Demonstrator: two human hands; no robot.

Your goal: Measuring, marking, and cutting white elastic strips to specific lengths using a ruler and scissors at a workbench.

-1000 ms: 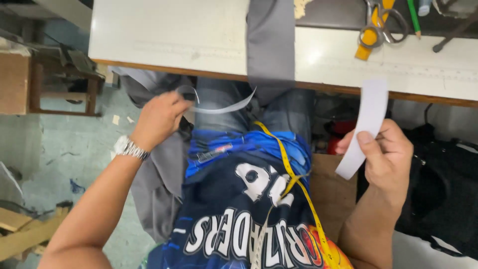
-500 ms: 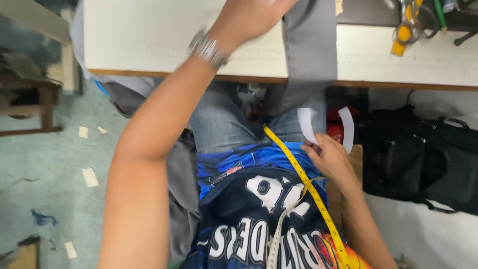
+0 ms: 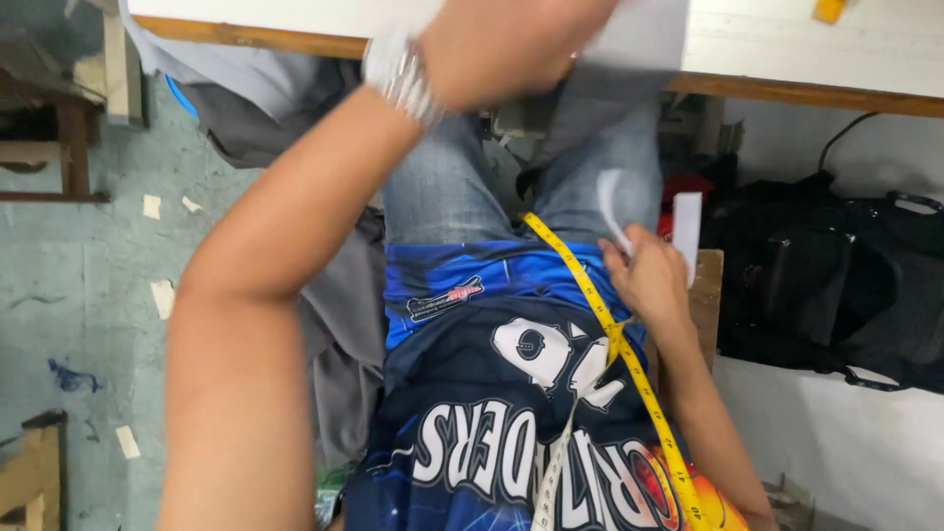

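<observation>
The bench [image 3: 787, 44] runs across the top, and the grey fabric [image 3: 629, 59] hangs over its edge; the left hand [image 3: 511, 44], blurred, reaches up onto it, and I cannot tell whether its fingers grip. Down at the lap, the right hand [image 3: 644, 275] pinches 1 white strip [image 3: 686, 231], curled and not yet applied to the fabric.

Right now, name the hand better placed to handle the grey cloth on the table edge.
Left. The left hand is already up at the grey cloth; the right hand sits low, holding a white strip.
</observation>
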